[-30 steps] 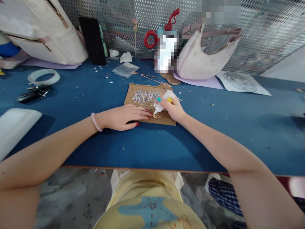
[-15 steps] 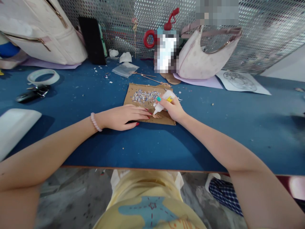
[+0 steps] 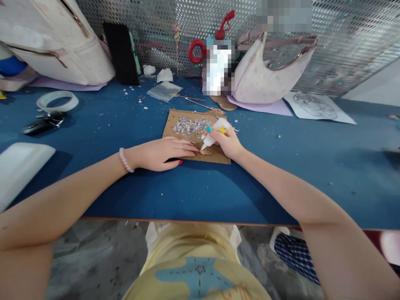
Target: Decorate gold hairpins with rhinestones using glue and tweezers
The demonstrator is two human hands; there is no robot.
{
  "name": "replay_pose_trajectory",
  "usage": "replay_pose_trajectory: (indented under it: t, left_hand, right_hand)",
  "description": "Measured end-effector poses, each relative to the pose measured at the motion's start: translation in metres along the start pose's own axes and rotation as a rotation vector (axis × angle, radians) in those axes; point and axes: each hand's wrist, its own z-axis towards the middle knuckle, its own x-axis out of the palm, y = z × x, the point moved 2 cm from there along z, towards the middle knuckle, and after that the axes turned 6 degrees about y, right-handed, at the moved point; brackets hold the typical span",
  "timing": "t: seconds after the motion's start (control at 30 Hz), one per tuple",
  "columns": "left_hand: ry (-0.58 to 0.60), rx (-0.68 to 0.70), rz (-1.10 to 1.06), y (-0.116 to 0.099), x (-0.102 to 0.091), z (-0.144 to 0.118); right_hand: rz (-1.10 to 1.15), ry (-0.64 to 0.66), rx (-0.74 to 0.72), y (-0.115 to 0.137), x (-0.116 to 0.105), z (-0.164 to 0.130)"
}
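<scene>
My right hand (image 3: 230,142) grips a small white glue bottle (image 3: 221,124) with a yellow label. The bottle is tilted, nozzle down and to the left, its tip at a gold-coloured filigree ornament (image 3: 205,152). That ornament lies on a piece of brown cardboard (image 3: 171,117). My left hand (image 3: 159,154) rests palm down over the cardboard's lower left edge, fingers stretched out. Its fingertips reach the ornament's left end; whether they press on a stem there is too small to tell. Loose blue, white and silvery rhinestones (image 3: 191,126) are spread on the cardboard's upper part.
Behind the cardboard lie thin gold hairpins (image 3: 196,101) and a clear plastic bag (image 3: 164,90). A pale handbag (image 3: 271,79), a backpack (image 3: 78,50) and a dark phone (image 3: 121,54) stand at the back. A tape roll (image 3: 58,101) lies at left.
</scene>
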Motion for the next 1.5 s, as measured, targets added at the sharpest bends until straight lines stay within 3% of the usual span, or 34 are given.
replay_pose_trajectory:
  t: [1.5]
  left_hand:
    - [0.009,-0.013,0.013,0.0009,0.0008,-0.001]
  right_hand:
    - [-0.025,0.017,-0.006,-0.0014,-0.0024,-0.0016]
